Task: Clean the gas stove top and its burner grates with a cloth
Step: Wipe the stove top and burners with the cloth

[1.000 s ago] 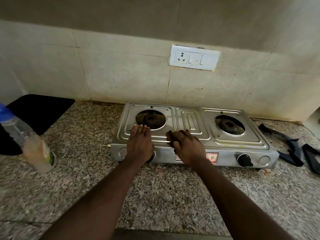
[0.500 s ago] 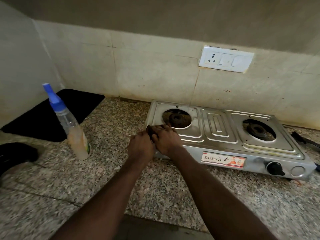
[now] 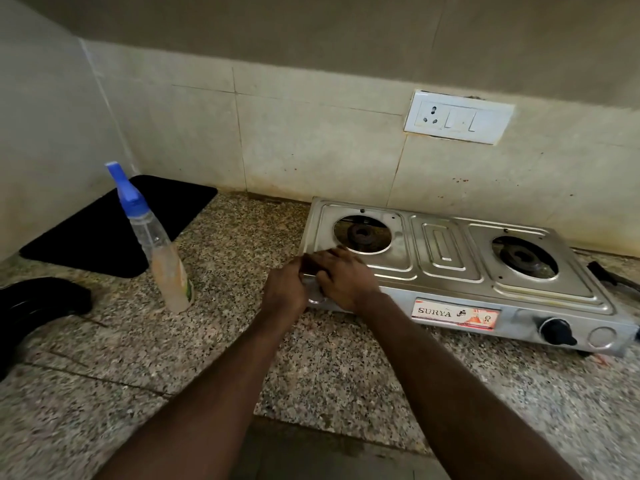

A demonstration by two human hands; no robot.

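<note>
A steel two-burner gas stove (image 3: 446, 251) stands on the granite counter against the tiled wall, its burners (image 3: 362, 233) bare, without grates. Both hands meet at its front left corner. My left hand (image 3: 284, 292) curls round that corner from the side. My right hand (image 3: 341, 278) lies on the top's front left edge with fingers bent, pressing a small dark cloth that is almost wholly hidden beneath them. Black burner grates (image 3: 614, 277) lie on the counter past the stove's right end, cut off by the frame edge.
A clear spray bottle (image 3: 157, 244) with a blue nozzle stands left of the stove, close to my left hand. Behind it lies a black mat (image 3: 114, 233). A black object (image 3: 38, 303) sits at the far left edge. A wall socket (image 3: 457, 117) is above the stove.
My right hand slid left along the stove's front edge from the middle to the left corner. My left hand moved off the top to the corner. The view swung left.
</note>
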